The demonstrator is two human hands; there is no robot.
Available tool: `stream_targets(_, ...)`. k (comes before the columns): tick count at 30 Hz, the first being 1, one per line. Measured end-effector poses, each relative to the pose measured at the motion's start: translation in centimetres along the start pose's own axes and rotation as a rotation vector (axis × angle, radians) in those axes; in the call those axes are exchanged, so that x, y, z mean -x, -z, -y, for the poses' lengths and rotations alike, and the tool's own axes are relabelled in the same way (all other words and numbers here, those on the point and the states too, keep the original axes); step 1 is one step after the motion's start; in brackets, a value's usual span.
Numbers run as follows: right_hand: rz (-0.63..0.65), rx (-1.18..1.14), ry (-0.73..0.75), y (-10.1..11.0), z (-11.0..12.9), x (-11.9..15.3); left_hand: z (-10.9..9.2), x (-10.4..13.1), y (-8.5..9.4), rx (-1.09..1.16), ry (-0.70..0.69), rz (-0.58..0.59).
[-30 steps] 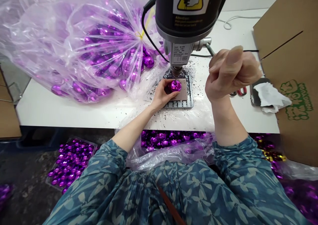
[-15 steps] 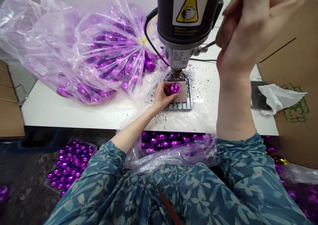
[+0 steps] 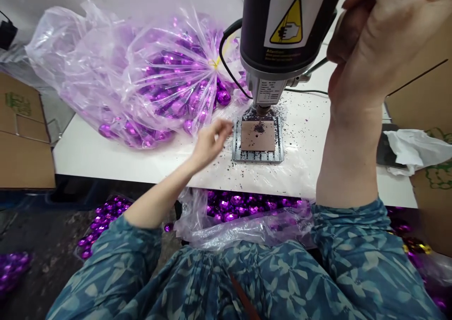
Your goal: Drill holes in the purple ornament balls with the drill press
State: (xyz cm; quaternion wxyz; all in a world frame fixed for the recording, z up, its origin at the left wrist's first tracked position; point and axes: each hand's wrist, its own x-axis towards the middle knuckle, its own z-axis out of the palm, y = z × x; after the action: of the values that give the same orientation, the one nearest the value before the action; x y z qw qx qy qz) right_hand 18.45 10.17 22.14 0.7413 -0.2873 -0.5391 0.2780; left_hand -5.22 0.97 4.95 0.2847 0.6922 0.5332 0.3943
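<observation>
My left hand (image 3: 212, 143) is over the white table, left of the drill press base (image 3: 258, 157). Its fingers are loosely curled and slightly apart, with nothing visible in them. My right hand (image 3: 374, 42) is raised at the upper right, its fingers wrapped round the drill press lever, whose grip the hand mostly hides. Between the hands stands the black drill press (image 3: 289, 32) with a yellow warning label. Beneath its chuck a brown square plate (image 3: 249, 138) lies bare but for dark shavings and a small hole. One purple ball (image 3: 168, 227) shows apart, below the table's front edge.
A tied clear bag (image 3: 155, 84) of purple faceted balls fills the table's left side. More balls (image 3: 236, 207) lie in a plastic-lined container at the front edge. Cardboard boxes (image 3: 24, 136) flank the table. White tissue (image 3: 416, 148) rests on a dark object at right.
My left hand has let go of the purple ball it held on the plate and moved left. My right hand stays raised at the lever. The view has shifted.
</observation>
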Motion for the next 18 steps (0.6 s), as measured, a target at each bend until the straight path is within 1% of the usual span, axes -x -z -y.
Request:
stream_targets(1, 0.011, -0.007, 0.023, 0.0, -0.2, -0.1, 2.0, -3.2, 0.2, -0.043, -0.022, -0.131)
stream_targets(2, 0.014, -0.018, 0.056, 0.1, -0.5, -0.2, 4.1, -6.3, 0.3, -0.086, -0.053, -0.222)
stream_targets(3, 0.01, -0.031, 0.089, 0.1, -0.7, -0.3, 6.1, -9.2, 0.2, -0.138, -0.075, -0.278)
stream_targets(4, 0.006, -0.044, 0.111, 0.1, -0.9, -0.4, 8.0, -11.8, 0.0, -0.195, -0.062, -0.297)
stream_targets(5, 0.0, -0.054, 0.126, 0.1, -1.0, -0.4, 9.6, -13.9, -0.4, -0.252, -0.012, -0.282)
stream_targets(6, -0.002, -0.054, 0.133, 0.2, -1.1, -0.4, 10.9, -15.4, -0.8, -0.295, 0.033, -0.248)
stream_targets(7, -0.005, -0.049, 0.135, 0.2, -1.2, -0.4, 11.8, -16.5, -1.2, -0.324, 0.056, -0.215)
stream_targets(9, -0.002, -0.031, 0.126, 0.2, -1.1, -0.3, 12.6, -17.4, -1.7, -0.327, 0.055, -0.183)
stream_targets(10, -0.005, -0.028, 0.126, 0.2, -1.1, -0.3, 12.7, -17.4, -1.7, -0.3, 0.037, -0.195)
stream_targets(12, -0.001, -0.031, 0.127, 0.2, -1.2, -0.2, 12.5, -17.1, -1.3, -0.2, 0.006, -0.261)
stream_targets(14, 0.001, -0.041, 0.134, 0.2, -1.3, -0.2, 12.0, -16.3, -0.5, -0.031, 0.009, -0.319)
stream_targets(16, 0.001, -0.039, 0.14, 0.2, -1.3, -0.2, 11.0, -15.1, 0.4, 0.191, 0.047, -0.294)
stream_targets(18, 0.001, -0.03, 0.136, 0.2, -1.2, -0.2, 9.5, -13.2, 1.2, 0.395, 0.098, -0.209)
